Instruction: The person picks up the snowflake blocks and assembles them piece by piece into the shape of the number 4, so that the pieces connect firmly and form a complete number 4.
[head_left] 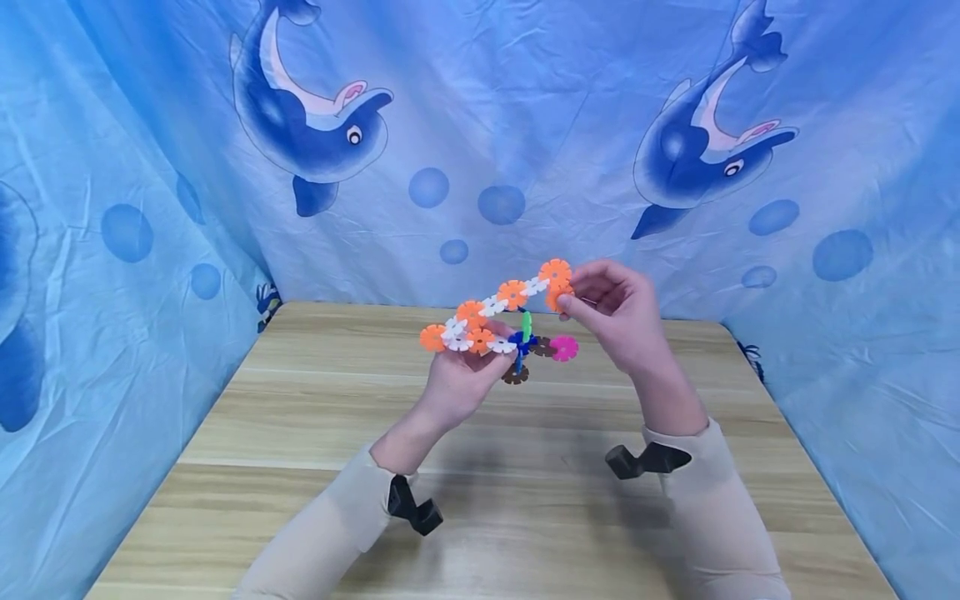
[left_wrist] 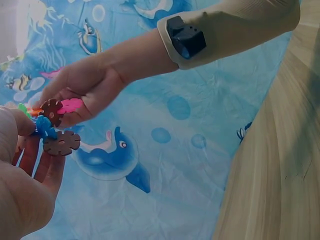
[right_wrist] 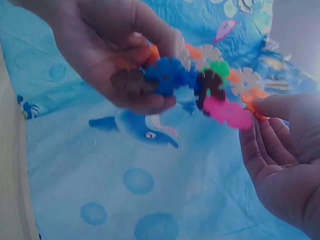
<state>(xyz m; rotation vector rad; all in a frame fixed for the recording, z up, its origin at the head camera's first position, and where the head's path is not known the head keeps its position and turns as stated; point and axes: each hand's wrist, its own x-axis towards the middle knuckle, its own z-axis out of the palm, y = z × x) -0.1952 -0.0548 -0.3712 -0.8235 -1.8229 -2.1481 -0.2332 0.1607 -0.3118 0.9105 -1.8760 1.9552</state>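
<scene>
Held up above the table is a linked chain of notched plastic snowflake discs, alternating orange (head_left: 512, 294) and white. My left hand (head_left: 463, 387) grips its lower row, thumb on the near side. My right hand (head_left: 618, 321) pinches an orange snowflake disc (head_left: 558, 298) at the chain's upper right end, thumb against fingers. Next to the left fingertips, a cluster joins blue discs (right_wrist: 166, 76), a green disc (head_left: 527, 323), brown discs (left_wrist: 61, 143) and a pink disc (head_left: 565, 348). In the right wrist view, the left hand hides part of the orange and white row.
Beneath both hands lies a wood-grain table (head_left: 300, 433). Blue curtains (head_left: 480, 100) printed with dolphins and bubbles surround its back and sides. A black device (head_left: 414, 504) sits on the left wrist, and another black device (head_left: 648, 460) on the right.
</scene>
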